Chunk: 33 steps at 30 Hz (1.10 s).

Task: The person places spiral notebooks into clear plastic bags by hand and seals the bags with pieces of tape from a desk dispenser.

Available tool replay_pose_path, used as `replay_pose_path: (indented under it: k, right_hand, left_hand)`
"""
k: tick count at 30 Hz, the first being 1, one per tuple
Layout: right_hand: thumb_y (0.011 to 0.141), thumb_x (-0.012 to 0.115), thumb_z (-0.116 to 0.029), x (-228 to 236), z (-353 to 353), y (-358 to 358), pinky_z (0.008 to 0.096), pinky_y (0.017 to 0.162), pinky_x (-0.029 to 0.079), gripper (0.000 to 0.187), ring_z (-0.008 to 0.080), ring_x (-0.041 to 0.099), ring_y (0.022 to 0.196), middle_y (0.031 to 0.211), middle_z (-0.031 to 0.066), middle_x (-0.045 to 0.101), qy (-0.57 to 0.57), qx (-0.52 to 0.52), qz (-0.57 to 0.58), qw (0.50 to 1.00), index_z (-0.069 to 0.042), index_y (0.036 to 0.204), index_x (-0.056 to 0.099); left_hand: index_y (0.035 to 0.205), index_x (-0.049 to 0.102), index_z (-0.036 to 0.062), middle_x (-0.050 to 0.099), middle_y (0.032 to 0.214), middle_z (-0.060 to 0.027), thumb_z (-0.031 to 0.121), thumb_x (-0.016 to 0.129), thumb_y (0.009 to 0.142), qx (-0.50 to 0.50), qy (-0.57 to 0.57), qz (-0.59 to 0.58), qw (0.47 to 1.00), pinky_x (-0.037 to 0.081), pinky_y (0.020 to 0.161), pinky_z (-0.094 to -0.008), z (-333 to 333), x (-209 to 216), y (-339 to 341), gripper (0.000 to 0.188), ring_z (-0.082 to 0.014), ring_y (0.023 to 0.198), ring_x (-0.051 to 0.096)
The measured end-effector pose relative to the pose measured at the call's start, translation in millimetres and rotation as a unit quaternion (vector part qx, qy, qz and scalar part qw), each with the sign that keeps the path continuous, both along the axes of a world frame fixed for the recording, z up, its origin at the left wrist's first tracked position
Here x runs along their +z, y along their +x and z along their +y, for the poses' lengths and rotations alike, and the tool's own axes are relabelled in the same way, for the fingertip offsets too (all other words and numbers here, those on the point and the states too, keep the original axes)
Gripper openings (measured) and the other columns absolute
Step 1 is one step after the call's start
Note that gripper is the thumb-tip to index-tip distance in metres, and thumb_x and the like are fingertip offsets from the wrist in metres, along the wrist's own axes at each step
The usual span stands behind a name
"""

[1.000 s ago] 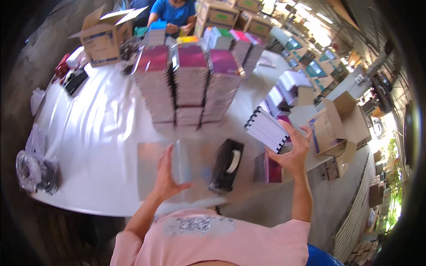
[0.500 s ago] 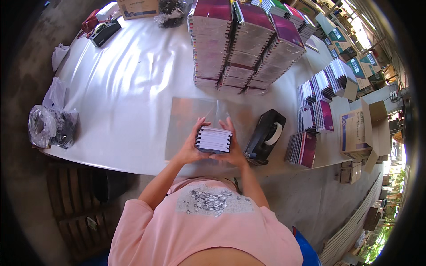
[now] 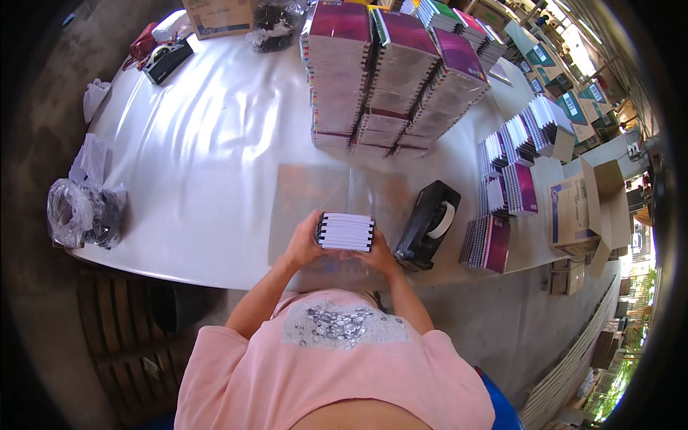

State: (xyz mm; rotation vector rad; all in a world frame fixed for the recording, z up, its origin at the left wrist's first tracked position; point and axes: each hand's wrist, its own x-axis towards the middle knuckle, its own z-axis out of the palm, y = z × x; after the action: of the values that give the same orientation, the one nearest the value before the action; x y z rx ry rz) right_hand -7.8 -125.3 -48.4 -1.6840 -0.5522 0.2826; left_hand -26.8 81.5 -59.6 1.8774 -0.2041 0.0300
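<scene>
While both hands grasp it from either side, a small block of ring-bound notebooks [image 3: 346, 231] sits between the left hand [image 3: 305, 240] and the right hand [image 3: 381, 256], white page edges up and black binding showing at both ends. It is over the near part of a flat clear plastic sheet [image 3: 304, 197] on the bench [image 3: 186, 186], close to the person's body; whether it touches the sheet I cannot tell.

Just right of the sheet, a black tape dispenser [image 3: 413, 236] holds a roll of tape [image 3: 441, 220]. Farther right, an open cardboard box [image 3: 573, 208] has its flaps spread; its contents are hidden. Beside it on the bench stand rows of purple-covered notebooks [image 3: 494, 244]. Beyond the sheet, tall stacks [image 3: 337, 82] of purple-topped books rise close together, with clear wrap shining on their sides.

At the far left edge, a clear plastic bag [image 3: 68, 208] has something dark in it, too blurred to name. Near the top, another clear bag [image 3: 274, 27] holds dark material beside a second cardboard box [image 3: 218, 14], its inside out of view.
</scene>
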Motion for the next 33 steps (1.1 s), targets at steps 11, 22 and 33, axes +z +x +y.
replay_pose_path:
  k: [11,22,33]
  right_hand:
    - [0.064,0.080,-0.017,55.4,6.6,12.8,0.0322,0.094,0.042,0.071,0.0204,0.054,0.107,0.114,0.0123,0.056,0.099,-0.049,0.252,0.961,0.001,0.124,0.045]
    - [0.069,0.076,-0.020,6.3,8.7,37.4,0.0349,0.080,0.052,0.052,0.0215,0.063,0.090,0.102,0.0118,0.063,0.069,-0.089,0.408,0.906,0.001,0.112,0.055]
    - [0.069,0.076,-0.019,3.4,9.2,36.2,0.0352,0.080,0.052,0.056,0.0223,0.063,0.090,0.104,0.0123,0.062,0.088,-0.073,0.412,0.904,0.001,0.116,0.053]
  left_hand:
    - [0.121,0.045,0.0012,0.060,0.106,-0.0089,0.019,0.089,0.054,-0.039,-0.194,0.224,0.954,0.049,0.085,-0.0322,-4.4,35.5,2.2,0.082,-0.0196,0.097,0.059]
    - [0.142,0.020,0.0016,0.015,0.148,-0.0254,0.045,0.054,0.085,0.167,0.448,0.024,0.878,0.016,0.109,-0.0506,16.3,-40.8,-23.2,0.080,-0.0377,0.138,0.014]
    - [0.139,0.029,-0.0014,0.023,0.148,-0.0160,0.031,0.056,0.086,0.153,0.409,0.091,0.895,0.011,0.109,-0.0525,10.3,-20.6,-24.6,0.067,-0.0323,0.139,0.013]
